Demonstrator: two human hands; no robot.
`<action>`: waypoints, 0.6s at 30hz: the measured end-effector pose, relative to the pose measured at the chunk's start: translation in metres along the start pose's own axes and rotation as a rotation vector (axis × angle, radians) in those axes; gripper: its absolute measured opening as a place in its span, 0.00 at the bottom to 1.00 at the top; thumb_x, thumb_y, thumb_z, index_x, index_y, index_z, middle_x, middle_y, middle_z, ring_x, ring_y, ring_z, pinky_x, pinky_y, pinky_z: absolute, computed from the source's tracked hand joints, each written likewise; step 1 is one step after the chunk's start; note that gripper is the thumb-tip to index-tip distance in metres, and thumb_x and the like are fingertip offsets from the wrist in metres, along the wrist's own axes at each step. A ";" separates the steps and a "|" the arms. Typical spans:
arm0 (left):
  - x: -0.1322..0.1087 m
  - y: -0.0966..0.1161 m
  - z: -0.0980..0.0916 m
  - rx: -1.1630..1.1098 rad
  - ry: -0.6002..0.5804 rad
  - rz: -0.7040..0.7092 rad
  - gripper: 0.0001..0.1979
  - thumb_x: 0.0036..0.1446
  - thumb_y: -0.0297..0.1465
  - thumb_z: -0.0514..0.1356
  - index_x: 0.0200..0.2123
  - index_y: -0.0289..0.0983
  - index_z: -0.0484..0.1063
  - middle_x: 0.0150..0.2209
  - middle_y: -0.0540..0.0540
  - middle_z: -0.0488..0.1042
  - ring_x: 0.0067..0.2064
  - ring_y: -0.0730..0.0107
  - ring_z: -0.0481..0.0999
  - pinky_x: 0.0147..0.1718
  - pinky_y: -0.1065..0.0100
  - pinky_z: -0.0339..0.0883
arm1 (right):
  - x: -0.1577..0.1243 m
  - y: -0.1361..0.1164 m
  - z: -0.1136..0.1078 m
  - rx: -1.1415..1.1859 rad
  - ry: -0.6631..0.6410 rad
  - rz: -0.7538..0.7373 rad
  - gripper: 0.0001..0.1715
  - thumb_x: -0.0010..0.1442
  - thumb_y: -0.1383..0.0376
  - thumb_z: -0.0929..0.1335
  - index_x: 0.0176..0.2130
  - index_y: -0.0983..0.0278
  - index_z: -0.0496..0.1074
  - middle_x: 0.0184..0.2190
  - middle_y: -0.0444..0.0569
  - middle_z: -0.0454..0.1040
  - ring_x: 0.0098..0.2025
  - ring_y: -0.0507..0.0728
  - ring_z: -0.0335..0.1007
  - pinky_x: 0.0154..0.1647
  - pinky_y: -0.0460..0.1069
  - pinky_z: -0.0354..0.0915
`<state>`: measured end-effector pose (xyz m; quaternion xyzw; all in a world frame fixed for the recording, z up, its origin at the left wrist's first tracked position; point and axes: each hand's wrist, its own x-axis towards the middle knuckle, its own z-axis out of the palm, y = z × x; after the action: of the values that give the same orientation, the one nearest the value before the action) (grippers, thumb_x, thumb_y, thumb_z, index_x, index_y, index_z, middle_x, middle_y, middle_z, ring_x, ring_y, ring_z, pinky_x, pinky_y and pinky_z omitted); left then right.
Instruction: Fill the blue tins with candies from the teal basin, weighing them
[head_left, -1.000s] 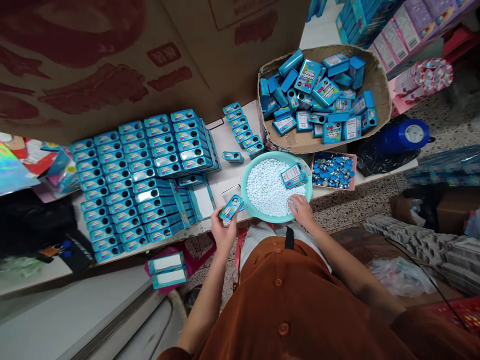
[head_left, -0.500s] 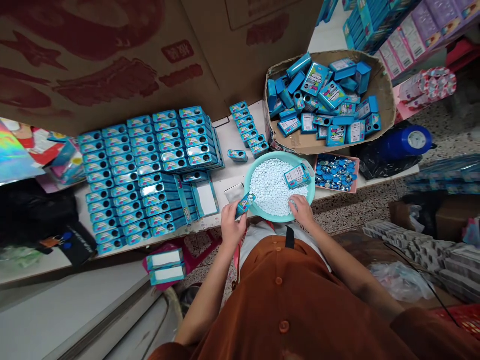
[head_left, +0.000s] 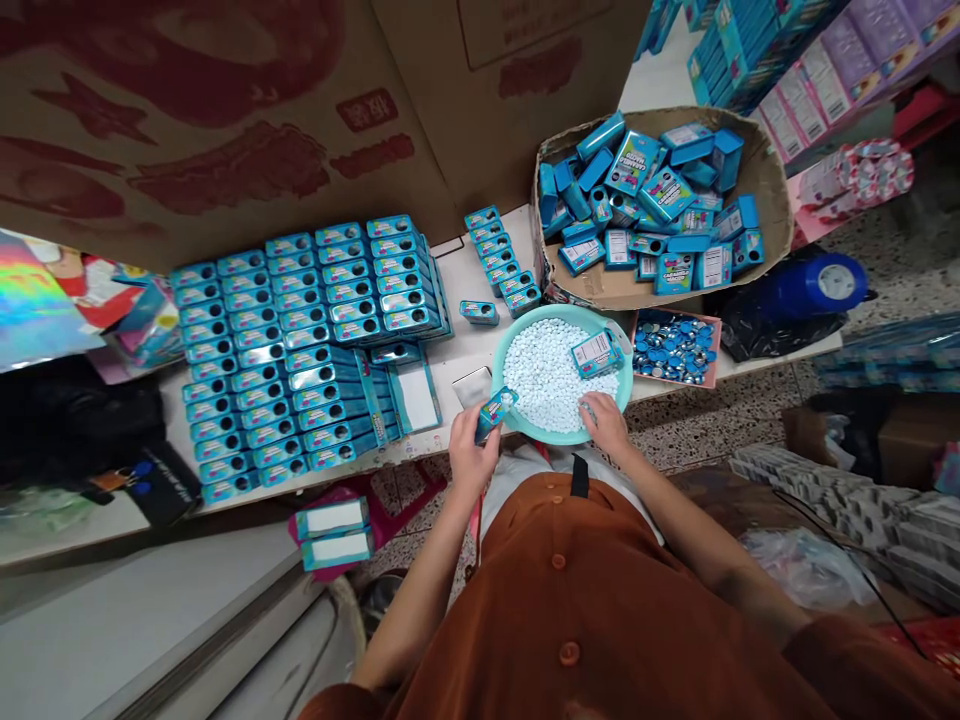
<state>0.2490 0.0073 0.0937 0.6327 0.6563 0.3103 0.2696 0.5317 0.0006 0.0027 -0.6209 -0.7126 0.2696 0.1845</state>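
Note:
A small blue tin (head_left: pixel 495 412) is held in my left hand (head_left: pixel 471 448) at the left rim of a round turquoise basin (head_left: pixel 501 350), with white candies at its opening. White round candies (head_left: pixel 544 375) fill the basin. My right hand (head_left: pixel 606 425) is at the basin's lower right, fingers curled in the candies; what they hold, if anything, is too small to make out. Another blue tin (head_left: pixel 595 354) lies on the candies above my right hand. Just left of the basin, a silvery flat piece (head_left: pixel 473 387) rests on the white table (head_left: pixel 450 345).
Rows of blue tins (head_left: pixel 274 370) stand at the left, with a shorter row (head_left: pixel 495 250) behind the basin. At the back right is a cardboard tray (head_left: pixel 592 290) of tins. A pink box (head_left: pixel 716 350) of blue and silver caps sits right of the basin.
The view has shifted slightly, so the tin rows appear a little further right. Both hands keep nearly the same places at the basin, and the left still holds the tin.

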 end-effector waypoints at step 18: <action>-0.014 -0.051 0.003 -0.202 0.449 -0.331 0.23 0.51 0.39 0.66 0.47 0.38 0.63 0.43 0.45 0.69 0.46 0.66 0.72 0.48 0.63 0.67 | -0.001 -0.001 0.001 -0.018 0.004 -0.015 0.14 0.66 0.62 0.60 0.45 0.62 0.72 0.44 0.55 0.73 0.49 0.62 0.66 0.53 0.59 0.65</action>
<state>0.2186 -0.0072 0.0528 0.4024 0.7597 0.4582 0.2260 0.5305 -0.0007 0.0025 -0.6178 -0.7193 0.2604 0.1821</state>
